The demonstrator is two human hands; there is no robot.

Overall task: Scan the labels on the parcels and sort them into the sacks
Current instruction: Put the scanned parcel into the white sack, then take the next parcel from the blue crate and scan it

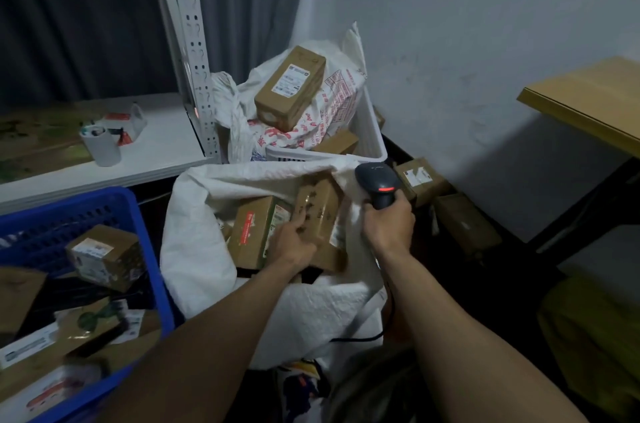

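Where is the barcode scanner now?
Head view, right of centre: the right hand grips the barcode scanner at the white sack's right rim.

The sack [194, 249] is looking woven and crinkly. The boxes [250, 239] are showing matt cardboard, the crate [86, 201] smooth plastic.

Reaching forward, your left hand [294, 242] grips a brown cardboard parcel [320, 204]; your right hand [388, 227] holds a dark grey handheld scanner [379, 182] upright.
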